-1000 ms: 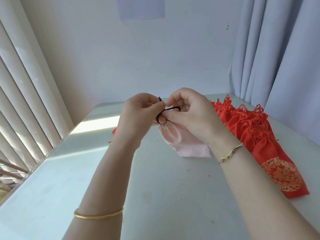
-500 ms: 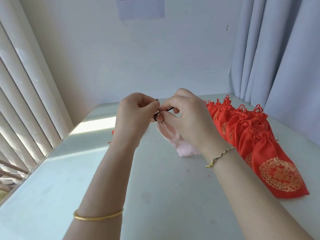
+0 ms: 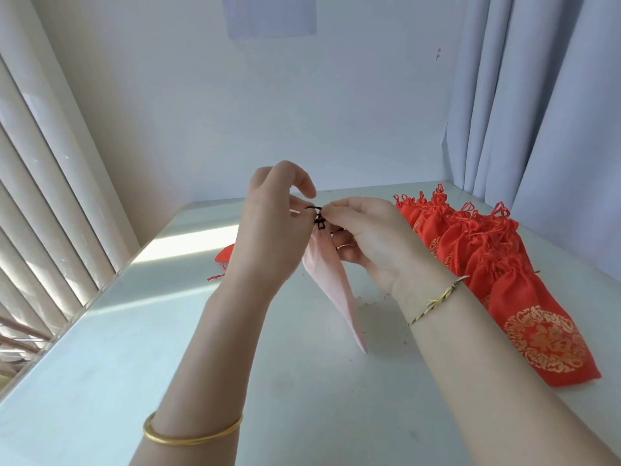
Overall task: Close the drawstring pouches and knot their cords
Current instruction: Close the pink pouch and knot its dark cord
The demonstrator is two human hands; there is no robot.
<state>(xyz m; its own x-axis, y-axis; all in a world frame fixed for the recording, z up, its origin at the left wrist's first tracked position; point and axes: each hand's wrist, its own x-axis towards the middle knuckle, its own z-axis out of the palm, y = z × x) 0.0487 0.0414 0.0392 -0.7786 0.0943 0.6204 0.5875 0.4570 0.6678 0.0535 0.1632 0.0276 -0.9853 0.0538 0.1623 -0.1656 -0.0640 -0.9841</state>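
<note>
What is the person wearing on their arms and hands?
No sleeves or gloves show. The arm of the left hand wears a plain, smooth gold bangle. The wrist of the right hand wears a thin braided string bracelet, yellow and dark threads twisted together.

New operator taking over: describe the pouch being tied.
Above the pale table, left of the row of red pouches, the left hand and right hand meet. The pouch hanging between them is the only pink one, with a black cord.
</note>
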